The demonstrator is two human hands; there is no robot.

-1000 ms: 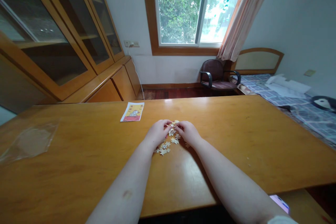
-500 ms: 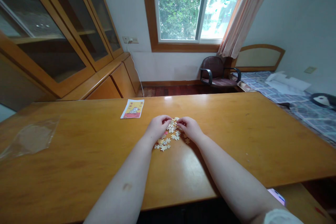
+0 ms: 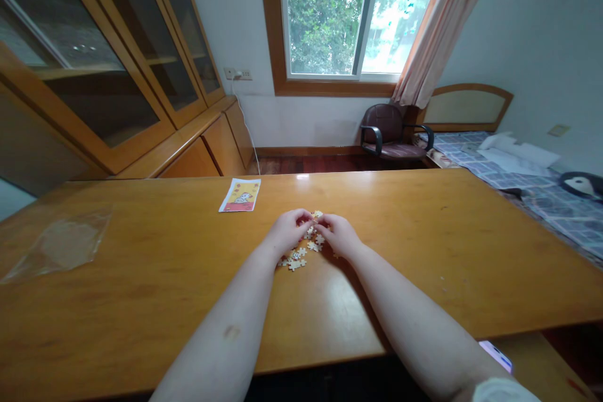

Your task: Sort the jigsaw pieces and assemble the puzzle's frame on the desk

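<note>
Your two forearms run up from the near edge of the table (image 3: 424, 245) and draw together toward the middle. Low by your right elbow, past the table's near edge, the corner of a phone (image 3: 494, 357) with a pink glow shows.

Your left hand (image 3: 287, 230) and your right hand (image 3: 340, 233) lie knuckles up, side by side, and their fingertips meet at the far side of a small heap of puzzle pieces (image 3: 298, 259). Both sets of fingers are curled in and drawn to a pinch. Whether either pinch really has a piece in it, you cannot tell from here, as the pieces are too small and the fingers cover them. The loose pieces lie flat on the wood, under and between your two hands. Most spill out toward you from under the left palm, and a few peek out just beyond the meeting fingertips.

Beyond your left hand and a little outward lies a picture card (image 3: 240, 195) in yellow and red, flat on the table and apart from the heap. Far out to the left of your grip, near the table's left end, lies a crumpled clear plastic bag (image 3: 59, 245).

Past the table's far edge, ahead and to the right of your hands, stands a dark armchair (image 3: 391, 135). A bed (image 3: 541, 188) with a blue checked cover lies further right. A glass-doored wooden cabinet (image 3: 122, 81) lines the left wall. Straight ahead is a window (image 3: 348, 12) full of green leaves, with a pale curtain (image 3: 438, 25) pulled to its right.
</note>
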